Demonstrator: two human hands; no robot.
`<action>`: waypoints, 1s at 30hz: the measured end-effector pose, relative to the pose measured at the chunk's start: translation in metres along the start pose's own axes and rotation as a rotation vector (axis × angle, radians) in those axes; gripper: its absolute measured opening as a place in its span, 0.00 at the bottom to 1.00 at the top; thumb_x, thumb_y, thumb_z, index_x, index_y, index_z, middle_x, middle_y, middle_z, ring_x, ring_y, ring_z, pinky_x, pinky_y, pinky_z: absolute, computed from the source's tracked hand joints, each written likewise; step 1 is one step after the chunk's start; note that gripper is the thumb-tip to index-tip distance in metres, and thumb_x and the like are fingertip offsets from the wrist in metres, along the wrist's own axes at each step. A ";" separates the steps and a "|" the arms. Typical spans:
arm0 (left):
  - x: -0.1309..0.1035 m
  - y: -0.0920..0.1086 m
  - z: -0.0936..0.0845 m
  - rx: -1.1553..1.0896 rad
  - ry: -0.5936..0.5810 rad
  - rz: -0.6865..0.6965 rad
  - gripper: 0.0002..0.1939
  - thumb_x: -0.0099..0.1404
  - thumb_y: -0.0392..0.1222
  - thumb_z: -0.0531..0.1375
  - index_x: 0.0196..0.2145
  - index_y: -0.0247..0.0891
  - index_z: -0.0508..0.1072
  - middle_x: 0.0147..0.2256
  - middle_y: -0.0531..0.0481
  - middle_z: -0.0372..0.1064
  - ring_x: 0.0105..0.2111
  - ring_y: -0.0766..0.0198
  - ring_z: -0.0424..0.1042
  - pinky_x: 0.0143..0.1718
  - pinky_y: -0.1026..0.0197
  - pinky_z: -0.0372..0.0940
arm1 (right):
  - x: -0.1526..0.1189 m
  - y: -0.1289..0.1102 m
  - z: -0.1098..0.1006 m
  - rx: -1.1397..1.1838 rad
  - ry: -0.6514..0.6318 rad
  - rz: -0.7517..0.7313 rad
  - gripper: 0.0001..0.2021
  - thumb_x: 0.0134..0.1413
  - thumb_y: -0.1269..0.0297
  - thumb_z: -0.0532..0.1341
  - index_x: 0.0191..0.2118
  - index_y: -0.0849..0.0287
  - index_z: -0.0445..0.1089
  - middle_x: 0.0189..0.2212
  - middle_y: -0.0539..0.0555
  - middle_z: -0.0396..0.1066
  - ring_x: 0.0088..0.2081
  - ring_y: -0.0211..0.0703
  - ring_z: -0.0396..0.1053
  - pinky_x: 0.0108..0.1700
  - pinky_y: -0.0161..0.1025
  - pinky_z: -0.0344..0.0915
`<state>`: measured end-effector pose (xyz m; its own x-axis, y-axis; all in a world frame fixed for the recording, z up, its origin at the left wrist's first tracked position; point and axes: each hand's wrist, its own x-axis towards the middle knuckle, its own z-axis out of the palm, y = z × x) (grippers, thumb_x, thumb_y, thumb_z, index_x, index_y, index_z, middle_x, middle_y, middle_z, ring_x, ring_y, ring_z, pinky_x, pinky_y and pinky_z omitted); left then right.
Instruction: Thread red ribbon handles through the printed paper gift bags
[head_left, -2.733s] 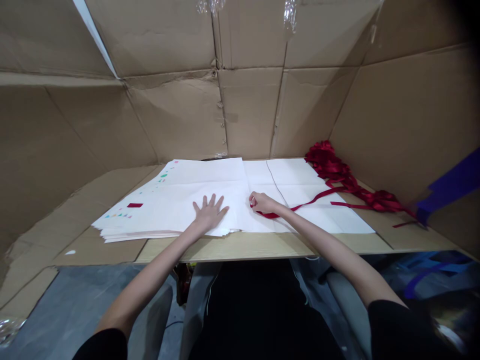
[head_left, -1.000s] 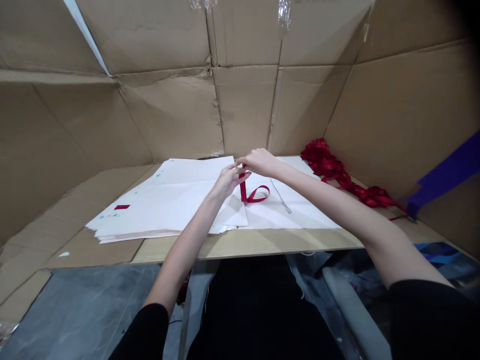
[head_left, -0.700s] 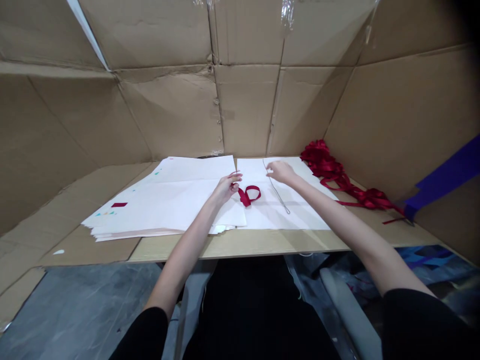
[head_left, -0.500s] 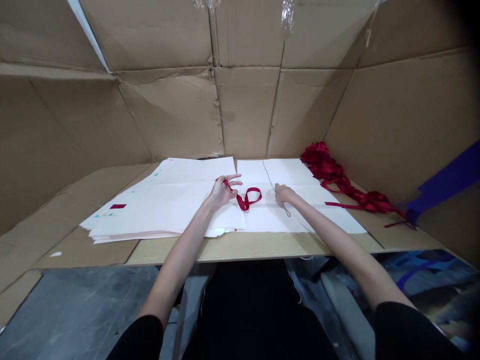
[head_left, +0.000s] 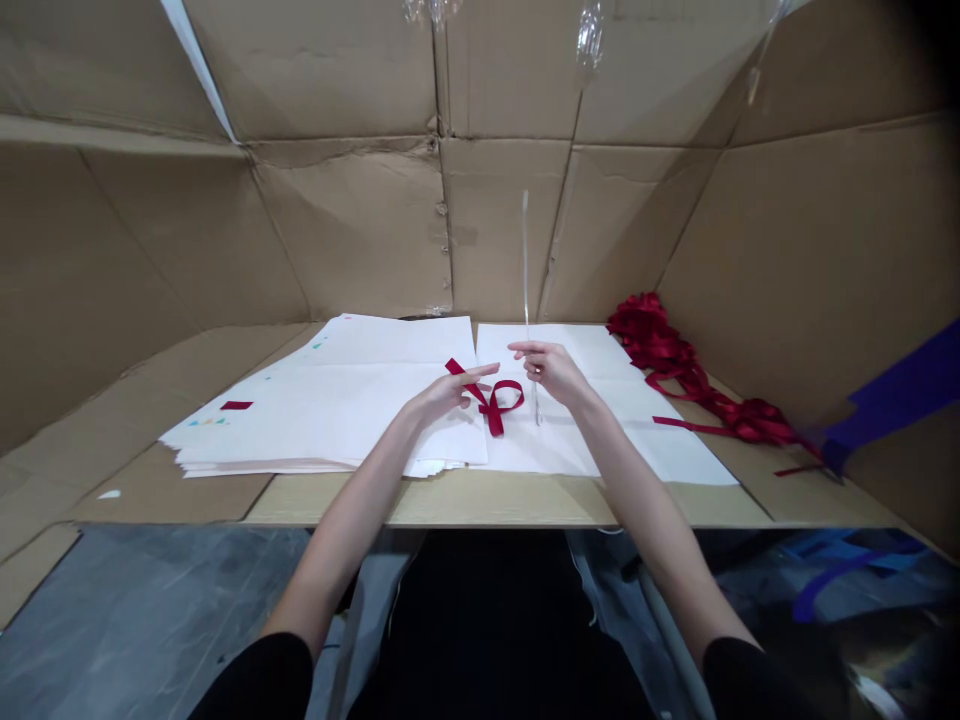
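My left hand [head_left: 444, 394] is closed on a red ribbon [head_left: 495, 415], above the white sheets. One ribbon end sticks up behind the fingers, and the rest curls into a loop to the right. My right hand [head_left: 553, 370] grips a long thin wire [head_left: 526, 262] between thumb and fingers, its index finger stretched out to the left. The wire stands nearly upright, with its lower tip just right of the ribbon loop. The two hands are close together but apart.
A stack of white sheets [head_left: 330, 400] lies on the left, with a small red piece [head_left: 237, 405] on it. More white paper [head_left: 645, 420] lies on the right. A heap of red ribbon [head_left: 652, 335] is at the back right. Cardboard walls [head_left: 352, 230] surround the table [head_left: 435, 500].
My right hand has moved left toward the ribbon and raised the wire from lying over the paper to nearly upright. The ribbon end at my left hand now sticks up further.
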<state>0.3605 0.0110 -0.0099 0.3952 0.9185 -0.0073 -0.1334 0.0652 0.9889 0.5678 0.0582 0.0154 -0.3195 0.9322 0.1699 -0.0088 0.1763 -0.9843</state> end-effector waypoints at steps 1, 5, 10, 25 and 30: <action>0.000 0.000 0.001 -0.016 0.016 -0.005 0.23 0.56 0.36 0.56 0.50 0.38 0.73 0.45 0.41 0.70 0.41 0.59 0.68 0.28 0.65 0.59 | -0.001 -0.001 0.010 -0.063 0.010 -0.023 0.17 0.42 0.75 0.53 0.39 0.64 0.74 0.31 0.54 0.70 0.21 0.31 0.57 0.24 0.32 0.58; 0.003 -0.006 0.006 -0.116 0.092 -0.066 0.18 0.47 0.31 0.56 0.37 0.33 0.76 0.36 0.43 0.71 0.35 0.61 0.67 0.38 0.61 0.61 | -0.005 -0.005 0.044 -0.377 -0.034 -0.185 0.11 0.47 0.65 0.58 0.34 0.61 0.77 0.30 0.53 0.73 0.32 0.39 0.66 0.34 0.34 0.61; 0.008 -0.016 0.011 -0.240 0.066 -0.041 0.08 0.43 0.29 0.58 0.26 0.32 0.71 0.26 0.46 0.68 0.30 0.61 0.67 0.37 0.58 0.62 | 0.000 -0.007 0.065 -0.476 -0.164 -0.181 0.10 0.43 0.60 0.63 0.26 0.62 0.76 0.24 0.53 0.72 0.29 0.40 0.66 0.31 0.34 0.59; 0.007 -0.016 -0.006 -0.046 0.436 0.107 0.07 0.51 0.39 0.65 0.27 0.31 0.74 0.28 0.46 0.70 0.25 0.70 0.66 0.22 0.68 0.50 | 0.015 0.023 0.043 -0.128 0.163 -0.244 0.19 0.51 0.56 0.52 0.46 0.60 0.66 0.33 0.53 0.68 0.30 0.37 0.63 0.32 0.35 0.64; 0.008 -0.016 -0.007 0.020 0.495 0.163 0.09 0.50 0.40 0.66 0.26 0.31 0.74 0.21 0.50 0.66 0.17 0.74 0.55 0.18 0.67 0.46 | 0.002 0.011 0.034 -0.327 0.209 -0.512 0.16 0.58 0.62 0.47 0.46 0.59 0.65 0.40 0.58 0.69 0.43 0.44 0.66 0.46 0.41 0.64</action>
<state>0.3590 0.0204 -0.0266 -0.1073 0.9908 0.0825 -0.1380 -0.0970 0.9857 0.5349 0.0509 0.0032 -0.1595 0.7406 0.6528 0.1889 0.6719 -0.7161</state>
